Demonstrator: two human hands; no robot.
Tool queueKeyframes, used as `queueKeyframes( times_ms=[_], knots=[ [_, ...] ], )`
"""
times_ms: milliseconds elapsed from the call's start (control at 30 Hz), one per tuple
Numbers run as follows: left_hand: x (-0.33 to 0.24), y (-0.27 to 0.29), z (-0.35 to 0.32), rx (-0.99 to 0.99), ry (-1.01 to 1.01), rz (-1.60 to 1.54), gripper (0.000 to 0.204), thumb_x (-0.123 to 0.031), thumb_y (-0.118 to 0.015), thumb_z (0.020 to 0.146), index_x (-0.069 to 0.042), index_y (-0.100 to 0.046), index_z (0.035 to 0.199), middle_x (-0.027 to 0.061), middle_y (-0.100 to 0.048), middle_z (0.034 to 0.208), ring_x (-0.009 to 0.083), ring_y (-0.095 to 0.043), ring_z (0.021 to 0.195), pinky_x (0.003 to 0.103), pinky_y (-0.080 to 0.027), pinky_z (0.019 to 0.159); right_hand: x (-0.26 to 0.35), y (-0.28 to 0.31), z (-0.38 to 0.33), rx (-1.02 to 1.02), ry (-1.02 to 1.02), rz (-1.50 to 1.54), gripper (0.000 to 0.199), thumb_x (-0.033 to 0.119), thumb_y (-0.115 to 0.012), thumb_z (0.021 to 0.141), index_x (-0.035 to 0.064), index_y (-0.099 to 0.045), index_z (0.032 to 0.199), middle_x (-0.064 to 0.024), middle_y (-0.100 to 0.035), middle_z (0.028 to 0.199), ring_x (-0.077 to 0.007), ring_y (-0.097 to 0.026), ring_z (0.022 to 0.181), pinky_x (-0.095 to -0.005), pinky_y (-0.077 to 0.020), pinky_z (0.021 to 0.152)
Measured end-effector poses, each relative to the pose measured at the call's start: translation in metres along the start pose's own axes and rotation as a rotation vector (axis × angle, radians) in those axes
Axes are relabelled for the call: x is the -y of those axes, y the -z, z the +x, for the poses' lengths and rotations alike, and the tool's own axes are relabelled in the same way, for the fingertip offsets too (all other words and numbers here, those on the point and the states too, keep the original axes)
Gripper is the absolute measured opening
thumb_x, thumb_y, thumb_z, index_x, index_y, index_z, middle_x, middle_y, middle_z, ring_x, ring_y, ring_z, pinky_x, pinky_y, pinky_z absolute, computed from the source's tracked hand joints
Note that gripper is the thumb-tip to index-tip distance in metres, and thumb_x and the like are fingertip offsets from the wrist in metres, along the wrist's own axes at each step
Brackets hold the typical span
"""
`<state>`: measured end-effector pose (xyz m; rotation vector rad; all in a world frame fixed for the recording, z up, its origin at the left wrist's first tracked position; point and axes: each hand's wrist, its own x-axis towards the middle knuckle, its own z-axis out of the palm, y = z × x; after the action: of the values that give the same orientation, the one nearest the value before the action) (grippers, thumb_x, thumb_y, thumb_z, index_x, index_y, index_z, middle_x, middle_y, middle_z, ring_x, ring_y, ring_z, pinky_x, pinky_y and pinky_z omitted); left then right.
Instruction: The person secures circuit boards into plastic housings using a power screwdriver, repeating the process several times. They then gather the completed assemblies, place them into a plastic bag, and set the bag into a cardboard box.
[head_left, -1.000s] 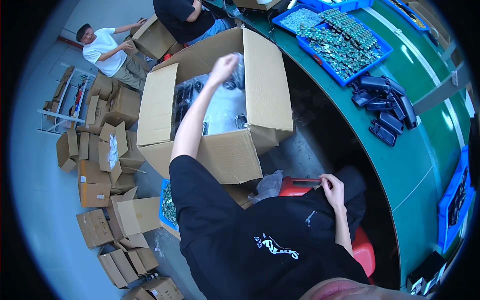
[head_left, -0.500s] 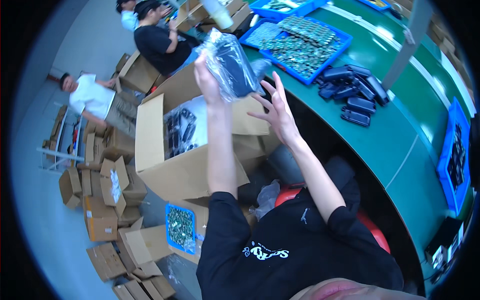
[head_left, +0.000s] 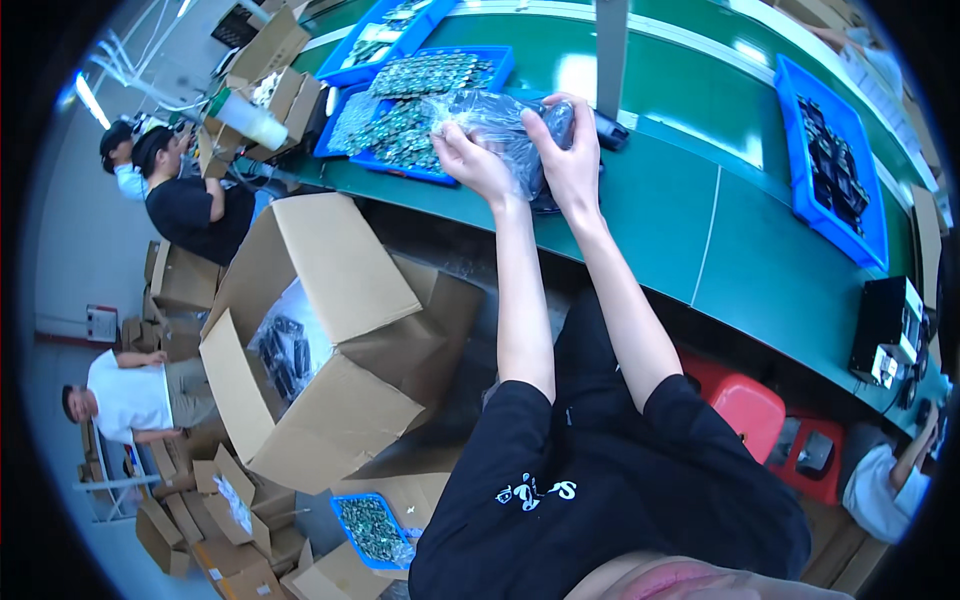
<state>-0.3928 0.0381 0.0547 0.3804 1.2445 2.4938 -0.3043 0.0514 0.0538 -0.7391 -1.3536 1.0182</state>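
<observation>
A clear plastic bag (head_left: 497, 122) with a dark item inside is held up between my hands, just above the green worktable (head_left: 660, 200). My left hand (head_left: 475, 165) has its fingers curled round the bag's left side. My right hand (head_left: 570, 155) grips the opposite side, thumb on top and fingers over the far edge. Beyond it, dark plastic casings (head_left: 610, 132) lie on the table, mostly hidden by my hands and the bag. To the left of the bag, a blue tray (head_left: 505, 70) holds many green circuit boards (head_left: 440, 75).
A large open carton (head_left: 335, 400) with bagged dark parts (head_left: 288, 350) stands at my left. Another blue tray (head_left: 870, 245) of dark parts lies on the table's right. A metal post (head_left: 611, 60) rises from the table. Red stools (head_left: 750, 410) stand below; several people are nearby.
The bag has moved from above the carton to over the table. My right hand, spread and free before, now grips it too. The view has turned to the right.
</observation>
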Motion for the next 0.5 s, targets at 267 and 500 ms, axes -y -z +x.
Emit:
queueKeyframes(
  times_ms=[267,500],
  knots=[
    [0.042,-0.031,-0.031,0.027,0.044,-0.363,0.02,-0.026,-0.045,0.099,-0.007,-0.053,0.1,0.0026,-0.055,0.091,0.0081,-0.051,0.078,0.024,-0.041,0.065,-0.037,0.037,0.043,-0.043,-0.11,0.2,0.022,0.022,-0.072,0.088,0.0032,-0.063,0.094,-0.0019,-0.061,0.086,-0.0094,-0.053,0.078,-0.0243,-0.0429,0.073],
    [0.081,-0.041,-0.079,0.001,-0.03,-0.128,0.026,-0.024,-0.042,0.101,-0.001,-0.051,0.108,0.0089,-0.055,0.098,0.0173,-0.054,0.088,0.029,-0.044,0.078,-0.049,0.065,0.043,-0.265,-0.046,-0.053,0.022,0.024,-0.065,0.092,0.0019,-0.062,0.089,-0.0042,-0.063,0.078,-0.0107,-0.052,0.069,-0.0288,-0.0432,0.064]
  ],
)
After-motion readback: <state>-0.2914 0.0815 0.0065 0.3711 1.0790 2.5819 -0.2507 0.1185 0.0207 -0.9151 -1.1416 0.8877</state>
